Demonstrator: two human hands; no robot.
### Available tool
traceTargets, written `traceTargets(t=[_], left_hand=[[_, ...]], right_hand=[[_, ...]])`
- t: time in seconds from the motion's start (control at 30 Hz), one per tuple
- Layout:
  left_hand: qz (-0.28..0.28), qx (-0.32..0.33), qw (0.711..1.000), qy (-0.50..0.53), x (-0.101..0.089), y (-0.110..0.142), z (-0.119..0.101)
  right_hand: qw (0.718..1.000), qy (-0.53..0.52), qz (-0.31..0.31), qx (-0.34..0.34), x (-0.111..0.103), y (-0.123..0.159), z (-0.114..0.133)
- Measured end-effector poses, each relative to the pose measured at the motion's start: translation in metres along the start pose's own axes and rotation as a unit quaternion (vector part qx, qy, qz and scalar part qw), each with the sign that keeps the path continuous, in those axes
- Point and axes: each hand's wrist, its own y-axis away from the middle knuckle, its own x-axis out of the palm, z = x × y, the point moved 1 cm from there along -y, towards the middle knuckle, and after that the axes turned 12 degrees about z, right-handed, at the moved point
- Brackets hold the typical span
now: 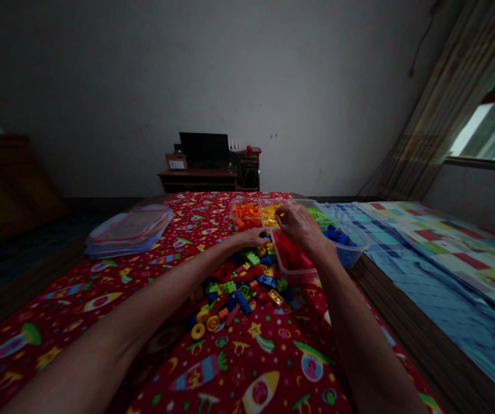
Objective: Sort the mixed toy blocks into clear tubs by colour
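Near the left edge of the red patterned cloth (256, 362), we see a stack of clear lids (130, 230), well apart from our hands. Toward the middle lies a loose heap of blocks (251, 276), colours mixed, with a yellow wheel (198, 331) at its near left corner. Our left hand (251, 237) reaches to the far side of this heap, fingers lowered among the pieces; we cannot tell whether they pinch one.

Beyond it, toward the far edge of the cloth, orange blocks (247, 214) fill one clear container, with yellow blocks (270, 214) just to their right. Nearer us, red blocks (290, 253) lie in a clear box (294, 277) beside the heap. Our right hand (299, 223) hangs above these containers, fingers curled toward the thumb; whether it grips a piece is hidden. Past it sit green blocks (316, 213), then, near the right edge, blue blocks (337, 234) in a clear tub (364, 242).

We judge the step in hand to be parting blocks by colour. From here, the right hand seems to need clearance over the rims, and the left a firm pinch on a single piece.
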Motion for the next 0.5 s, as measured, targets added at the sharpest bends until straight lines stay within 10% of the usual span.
traceTargets(t=[0.5], left_hand=[[-0.018,0.039,0.999,0.013,0.0035,0.0033,-0.0074]], right_hand=[[1.0,0.013,0.003,-0.003,-0.0009,-0.0002,0.0013]])
